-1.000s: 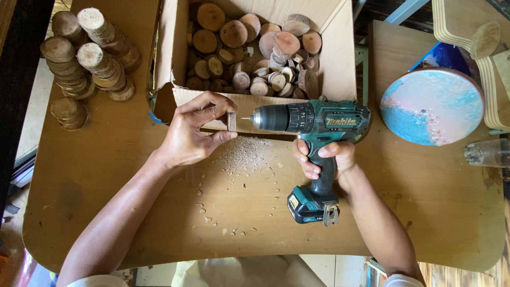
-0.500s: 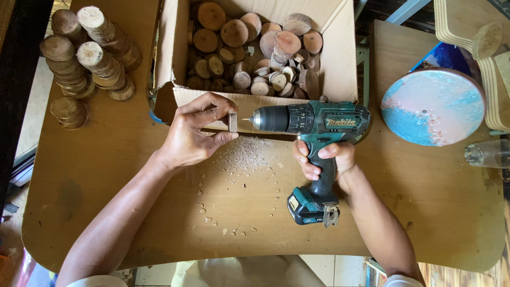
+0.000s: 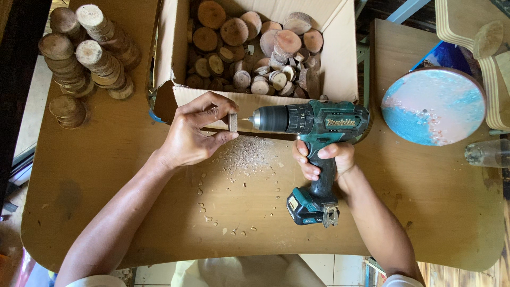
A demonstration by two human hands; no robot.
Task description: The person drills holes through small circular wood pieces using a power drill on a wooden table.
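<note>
We pinch a small wood slice (image 3: 232,121) on edge between the thumb and fingers of our left hand (image 3: 194,133), holding it upright just above the table (image 3: 133,212). Our right hand (image 3: 321,159) is closed round the grip of the teal cordless drill (image 3: 311,125), which lies level with its bit pointing left at the flat face of the slice.

Compared with half a second and a second ago, almost nothing has shifted: the slice sits in the same pinch, the drill at the same height, both forearms along the same lines. The bit tip meets the wood or stands just off it; we cannot tell which, nor whether the chuck is spinning. We judge from this steadiness that the drilling of this slice is under way or about to bite, not finished.

Below the bit lies a scatter of pale sawdust and chips (image 3: 239,159). Just behind our hands stands an open cardboard box (image 3: 345,64) full of loose wood rounds. To the far left, stacks of wood discs (image 3: 90,53) are piled on the table. To the right sit a round blue-and-pink disc (image 3: 433,106) and a clear cup (image 3: 486,153).
</note>
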